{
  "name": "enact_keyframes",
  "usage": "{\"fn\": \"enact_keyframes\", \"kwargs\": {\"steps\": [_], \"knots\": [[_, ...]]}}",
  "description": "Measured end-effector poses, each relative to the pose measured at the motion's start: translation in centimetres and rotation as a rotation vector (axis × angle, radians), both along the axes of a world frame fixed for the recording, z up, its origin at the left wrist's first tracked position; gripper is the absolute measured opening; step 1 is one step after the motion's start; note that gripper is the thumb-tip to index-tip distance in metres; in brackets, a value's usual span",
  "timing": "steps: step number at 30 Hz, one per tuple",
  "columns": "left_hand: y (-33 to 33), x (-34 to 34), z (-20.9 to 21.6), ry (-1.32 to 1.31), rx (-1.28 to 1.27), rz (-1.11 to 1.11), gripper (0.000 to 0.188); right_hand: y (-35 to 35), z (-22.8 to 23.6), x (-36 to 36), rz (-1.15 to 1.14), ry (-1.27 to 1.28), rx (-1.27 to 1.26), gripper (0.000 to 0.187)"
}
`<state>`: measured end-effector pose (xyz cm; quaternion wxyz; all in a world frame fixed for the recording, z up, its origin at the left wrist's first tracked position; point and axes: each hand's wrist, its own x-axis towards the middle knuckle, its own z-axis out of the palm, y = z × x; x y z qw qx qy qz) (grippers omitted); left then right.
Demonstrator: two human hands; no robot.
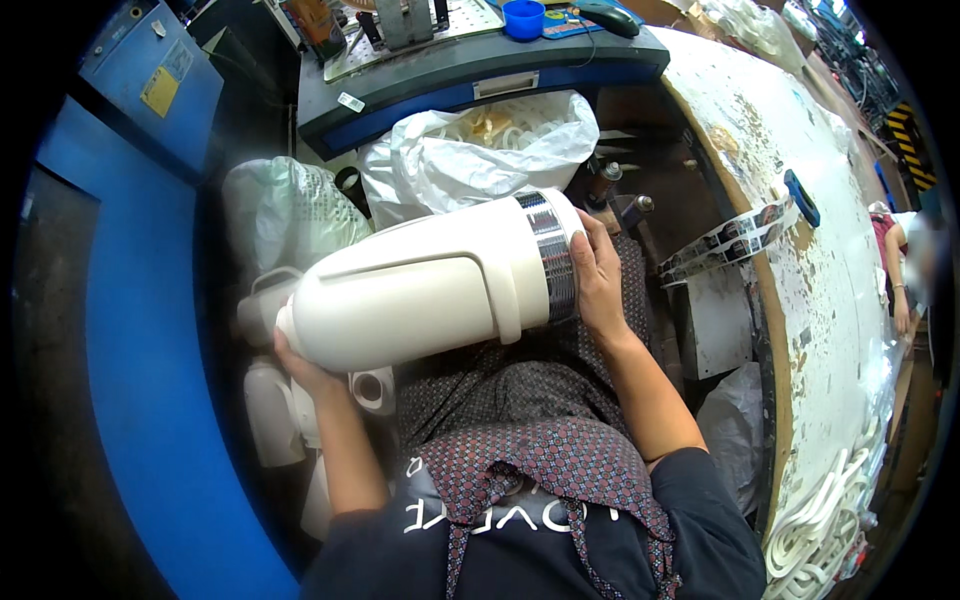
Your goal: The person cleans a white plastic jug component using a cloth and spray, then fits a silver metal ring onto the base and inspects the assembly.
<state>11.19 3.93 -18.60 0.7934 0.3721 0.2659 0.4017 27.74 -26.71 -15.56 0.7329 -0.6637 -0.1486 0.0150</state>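
Observation:
A large cream-white thermos jug (400, 290) lies on its side across my lap, held up between both hands. A long moulded handle runs along its body, and a shiny silver band (553, 255) circles its wide right end. My left hand (305, 368) cups the narrow left end, its fingers partly hidden beneath. My right hand (598, 280) grips the wide end, fingers over the rim beside the band. More white jug parts (272, 410) stand below and left of my left hand, and a white part with a round hole (372, 390) sits close to my left forearm.
Behind the jug is a white sack (420, 150) of pale plastic parts; another bag (290, 210) stands left of it. A blue-edged workbench (480, 90) holds a blue cup (523, 18). At right, a worn white table (810, 270) carries white handles (825, 510). A co-worker (905, 260) is beyond.

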Motion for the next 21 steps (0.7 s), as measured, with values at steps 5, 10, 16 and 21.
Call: {"fn": "enact_keyframes", "kwargs": {"steps": [5,10,16,21], "knots": [[1.6,-0.2,-1.1,0.027,-0.032,0.004,0.055,0.6,-0.4,-0.5,-0.042,-0.168,-0.031,0.051],[2.1,-0.5,-2.7,0.082,-0.158,-0.051,0.056,0.6,-0.3,-0.8,-0.042,-0.461,-0.072,0.059],[0.3,-0.2,-0.9,0.05,-0.12,-0.01,0.059,1.1,1.6,0.4,0.0,-0.175,-0.235,0.063],[-1.2,-0.6,1.4,-0.014,0.381,-0.079,0.071,-0.9,-1.7,4.2,0.126,0.397,-0.253,0.065]]}}
